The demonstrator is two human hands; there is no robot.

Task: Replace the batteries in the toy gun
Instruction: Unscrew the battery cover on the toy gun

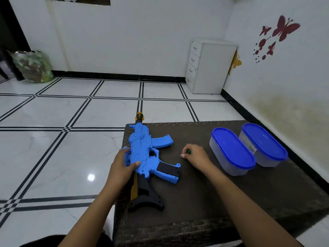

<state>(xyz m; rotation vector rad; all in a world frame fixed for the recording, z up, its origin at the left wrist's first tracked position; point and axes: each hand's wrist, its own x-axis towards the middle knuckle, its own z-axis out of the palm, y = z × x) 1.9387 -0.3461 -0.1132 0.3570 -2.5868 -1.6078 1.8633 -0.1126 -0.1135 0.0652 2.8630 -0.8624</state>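
Forearms reach in from the bottom edge onto a dark mat (204,202), and between them lies the gun (142,157), flat on its side along the mat's left border. Its long axis runs away from the person: black stock nearest, blue body in the middle, yellow muzzle poking past the far edge over the tiled floor (53,139). The magazine and grip stick out to the right, toward open mat. The left hand (122,166) is on the gun itself, fingers wrapped over its left edge and thumb laid across the blue body, pinning it down. The right hand (194,156) rests on the mat just right of the trigger area, apart from the gun, fingers curled around a small green-tipped tool (188,151), probably a screwdriver, though most of it is hidden. So the right hand is the free worker and must travel leftward to the gun; where the battery cover sits I cannot tell. Beyond the right hand, two blue-lidded tubs (231,150) stand side by side, lids on.
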